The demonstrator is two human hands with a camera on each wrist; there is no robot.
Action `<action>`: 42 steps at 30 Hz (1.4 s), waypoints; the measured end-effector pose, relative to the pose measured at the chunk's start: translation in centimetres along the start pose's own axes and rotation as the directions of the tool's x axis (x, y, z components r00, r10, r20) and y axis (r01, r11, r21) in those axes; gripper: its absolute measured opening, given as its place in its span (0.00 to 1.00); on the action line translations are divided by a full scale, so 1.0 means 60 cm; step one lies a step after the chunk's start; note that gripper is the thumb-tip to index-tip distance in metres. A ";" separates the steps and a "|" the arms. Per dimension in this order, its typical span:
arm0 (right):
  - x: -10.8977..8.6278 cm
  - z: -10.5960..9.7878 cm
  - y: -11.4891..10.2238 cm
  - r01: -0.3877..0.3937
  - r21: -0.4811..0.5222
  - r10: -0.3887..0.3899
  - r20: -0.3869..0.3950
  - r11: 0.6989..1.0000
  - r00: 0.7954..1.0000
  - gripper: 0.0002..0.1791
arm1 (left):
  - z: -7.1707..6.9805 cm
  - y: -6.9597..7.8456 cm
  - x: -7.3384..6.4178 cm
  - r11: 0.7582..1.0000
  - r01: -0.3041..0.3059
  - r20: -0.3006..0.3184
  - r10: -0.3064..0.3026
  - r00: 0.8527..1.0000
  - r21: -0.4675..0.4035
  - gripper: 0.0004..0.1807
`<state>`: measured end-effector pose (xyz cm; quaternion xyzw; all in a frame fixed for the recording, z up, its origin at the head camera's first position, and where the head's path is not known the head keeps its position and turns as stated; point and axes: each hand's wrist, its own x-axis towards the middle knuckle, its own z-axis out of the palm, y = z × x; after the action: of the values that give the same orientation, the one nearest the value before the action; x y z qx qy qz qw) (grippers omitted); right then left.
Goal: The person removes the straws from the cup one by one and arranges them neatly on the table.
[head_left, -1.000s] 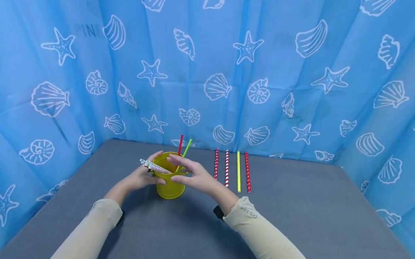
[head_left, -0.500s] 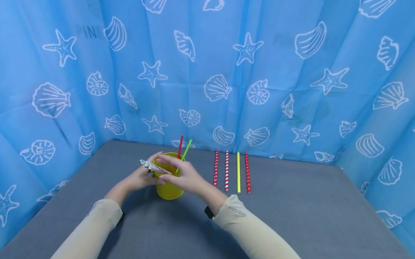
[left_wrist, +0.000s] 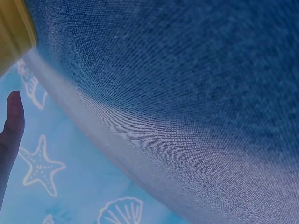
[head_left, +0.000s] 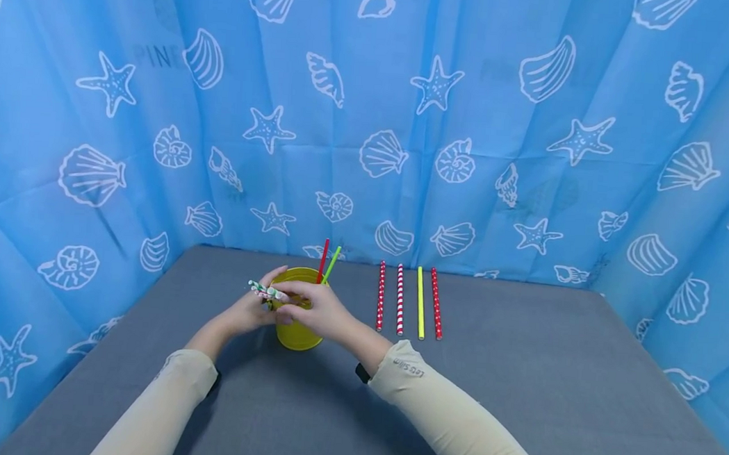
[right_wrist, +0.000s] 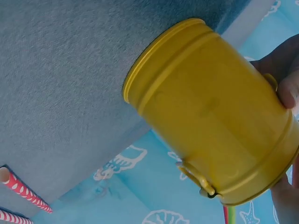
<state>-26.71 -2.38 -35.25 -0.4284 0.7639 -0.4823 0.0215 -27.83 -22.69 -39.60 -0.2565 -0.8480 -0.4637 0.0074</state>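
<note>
A yellow metal bucket (head_left: 298, 336) stands on the grey table, left of the middle. My left hand (head_left: 243, 314) grips it by the left side near the rim; a finger (left_wrist: 14, 114) and the bucket's base edge (left_wrist: 32, 44) show in the left wrist view. Several white-patterned paper straws (head_left: 262, 289) lean left over the rim. My right hand (head_left: 324, 315) reaches across the bucket's mouth and pinches these straws between thumb and fingers. A red straw (head_left: 323, 261) and a green straw (head_left: 333, 262) stand at the bucket's back right. The straws' lower ends are hidden.
Right of the bucket lie a red dotted straw (head_left: 381, 298), a red-and-white striped straw (head_left: 400, 303), a yellow straw (head_left: 421, 304) and another red dotted straw (head_left: 436, 305), side by side. A blue seashell curtain (head_left: 384, 117) hangs behind and at both sides.
My right hand has moved left over the bucket and closed on the leaning straws, whose ends now bunch together. The red and green straws have shifted slightly right. My left hand keeps its place.
</note>
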 end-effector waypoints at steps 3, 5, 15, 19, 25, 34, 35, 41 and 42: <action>-0.001 -0.004 0.002 -0.003 0.002 0.003 -0.025 1.000 1.000 0.17 | -0.001 0.000 0.001 1.000 0.019 0.007 -0.019 1.000 -0.017 0.52; -0.003 -0.007 0.003 0.004 -0.009 -0.005 -0.038 1.000 0.999 0.15 | 0.000 0.000 0.001 0.999 0.032 0.005 -0.032 0.999 -0.023 0.52; -0.018 -0.030 0.002 0.012 0.031 -0.010 -0.066 0.999 0.998 0.17 | 0.000 0.004 0.005 0.997 0.070 0.000 -0.070 0.998 -0.016 0.53; -0.026 -0.045 0.002 0.054 0.124 -0.045 -0.078 0.991 0.996 0.16 | -0.002 0.009 0.005 0.991 0.128 0.014 -0.128 0.992 -0.027 0.53; -0.039 -0.074 -0.003 0.076 0.180 -0.051 -0.140 0.981 0.989 0.17 | -0.003 0.020 0.003 0.988 0.152 0.001 -0.152 0.988 -0.003 0.53; -0.060 -0.129 -0.029 0.204 0.205 -0.148 -0.261 0.957 0.954 0.17 | -0.002 0.026 0.008 0.992 0.082 -0.047 -0.078 0.996 0.099 0.54; -0.061 -0.135 -0.032 0.212 0.204 -0.152 -0.273 0.956 0.950 0.17 | -0.002 0.026 0.010 0.989 0.078 -0.052 -0.072 0.996 0.122 0.53; -0.072 -0.160 -0.044 0.219 0.213 -0.138 -0.339 0.952 0.930 0.18 | -0.003 0.026 0.016 0.981 0.075 -0.049 -0.067 0.997 0.181 0.53; -0.075 -0.165 -0.045 0.223 0.199 -0.141 -0.355 0.954 0.924 0.18 | -0.002 0.025 0.018 0.980 0.072 -0.050 -0.063 0.997 0.185 0.52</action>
<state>-26.54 7.31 -29.64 -0.4034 0.6502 -0.6354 -0.1040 -28.11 -21.66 -38.07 -0.2155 -0.8957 -0.3875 0.0344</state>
